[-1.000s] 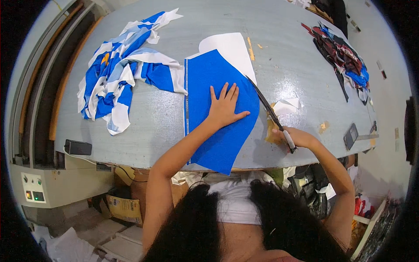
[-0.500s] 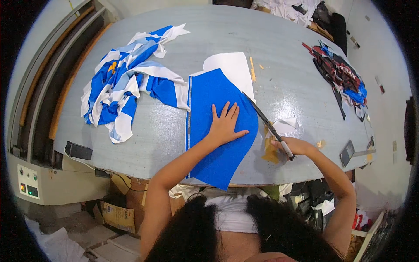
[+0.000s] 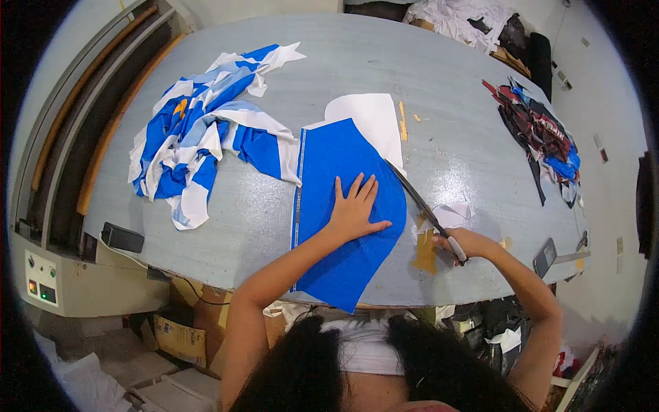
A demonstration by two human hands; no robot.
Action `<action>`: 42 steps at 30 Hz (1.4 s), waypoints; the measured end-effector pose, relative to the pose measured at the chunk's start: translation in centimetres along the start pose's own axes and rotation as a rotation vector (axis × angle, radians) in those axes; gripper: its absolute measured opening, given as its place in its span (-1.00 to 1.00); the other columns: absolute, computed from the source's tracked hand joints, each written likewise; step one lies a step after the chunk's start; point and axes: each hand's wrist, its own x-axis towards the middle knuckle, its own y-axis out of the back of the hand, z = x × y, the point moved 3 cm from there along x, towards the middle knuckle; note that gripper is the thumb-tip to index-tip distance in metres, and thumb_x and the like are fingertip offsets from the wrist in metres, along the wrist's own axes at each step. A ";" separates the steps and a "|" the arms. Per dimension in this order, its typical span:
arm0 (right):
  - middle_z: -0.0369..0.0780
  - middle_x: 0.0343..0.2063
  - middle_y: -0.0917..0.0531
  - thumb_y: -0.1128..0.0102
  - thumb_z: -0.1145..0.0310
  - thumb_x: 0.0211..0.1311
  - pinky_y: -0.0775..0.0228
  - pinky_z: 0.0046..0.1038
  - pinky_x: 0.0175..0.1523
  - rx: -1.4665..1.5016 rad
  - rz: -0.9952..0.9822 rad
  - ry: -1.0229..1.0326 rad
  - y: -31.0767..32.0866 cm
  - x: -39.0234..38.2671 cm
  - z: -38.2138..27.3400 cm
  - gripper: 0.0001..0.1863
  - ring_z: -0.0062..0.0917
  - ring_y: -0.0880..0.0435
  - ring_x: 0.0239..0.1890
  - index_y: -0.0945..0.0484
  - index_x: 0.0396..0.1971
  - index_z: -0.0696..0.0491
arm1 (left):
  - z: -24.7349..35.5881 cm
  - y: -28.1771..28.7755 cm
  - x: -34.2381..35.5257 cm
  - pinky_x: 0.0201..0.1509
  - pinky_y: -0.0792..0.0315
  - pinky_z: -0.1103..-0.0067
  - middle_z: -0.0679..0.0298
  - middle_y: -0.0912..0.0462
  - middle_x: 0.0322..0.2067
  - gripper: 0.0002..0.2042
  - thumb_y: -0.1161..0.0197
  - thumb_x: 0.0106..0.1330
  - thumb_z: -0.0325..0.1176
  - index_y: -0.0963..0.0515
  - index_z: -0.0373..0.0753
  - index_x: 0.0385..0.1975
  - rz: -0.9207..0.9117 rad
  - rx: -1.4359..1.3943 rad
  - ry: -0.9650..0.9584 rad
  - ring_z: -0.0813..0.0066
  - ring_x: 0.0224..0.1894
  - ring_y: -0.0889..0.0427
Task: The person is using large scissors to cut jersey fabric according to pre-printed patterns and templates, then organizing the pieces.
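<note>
- The left hand (image 3: 355, 209) lies flat, fingers spread, pressing on the curved panel of bright blue fabric (image 3: 343, 206) spread over the grey desk (image 3: 446, 123).
- The right hand (image 3: 461, 244) is wrapped around the handles of long dark scissors (image 3: 419, 202), whose blades run along the panel's curved edge, just right of the left hand.
- The cloth looks thin, limp and light, likely to slide; it is best held down flat close to the blades.
- A white paper sheet (image 3: 367, 117) lies under it, beyond the fingertips.
- A crumpled blue-and-white fabric heap (image 3: 199, 130) sits well to the left.
</note>
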 end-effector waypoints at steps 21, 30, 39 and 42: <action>-0.26 -0.69 -0.48 0.24 -0.16 0.22 -0.37 -0.60 -0.63 0.181 -0.220 0.008 2.2 2.9 0.4 -0.36 -0.60 -0.52 -0.71 -0.35 -0.13 0.20 | -0.1 -0.3 -0.1 0.16 0.37 -0.16 0.14 -0.11 0.21 -0.11 -0.04 -0.05 0.30 -0.19 -0.37 0.13 0.012 -0.014 -0.011 0.17 0.28 0.02; -0.27 -0.77 -0.46 0.29 -0.30 0.14 -0.35 -0.63 -0.64 0.254 -0.296 0.043 3.4 3.7 -0.8 -0.26 -0.62 -0.51 -0.73 -0.50 -0.39 0.18 | -0.1 -0.2 -0.1 0.16 0.37 -0.16 0.13 -0.10 0.21 -0.11 -0.03 -0.04 0.30 -0.18 -0.38 0.13 -0.004 -0.024 -0.003 0.17 0.29 0.04; -0.22 -0.79 -0.48 0.30 -0.18 0.22 -0.37 -0.59 -0.65 0.196 -0.214 0.062 3.1 5.8 -1.4 -0.31 -0.57 -0.52 -0.76 -0.51 -0.53 0.21 | -0.1 -0.3 -0.2 0.16 0.38 -0.17 0.12 -0.11 0.21 -0.12 -0.04 -0.04 0.29 -0.19 -0.39 0.12 0.037 -0.010 -0.026 0.17 0.28 0.03; -0.23 -0.81 -0.48 0.30 -0.13 0.24 -0.37 -0.60 -0.65 0.123 -0.102 0.045 3.4 5.2 -2.0 -0.35 -0.57 -0.52 -0.76 -0.50 -0.57 0.19 | 0.0 -0.1 -0.1 0.17 0.34 -0.15 0.13 -0.08 0.23 -0.11 -0.03 -0.03 0.31 -0.17 -0.35 0.15 -0.013 0.023 -0.011 0.19 0.29 0.05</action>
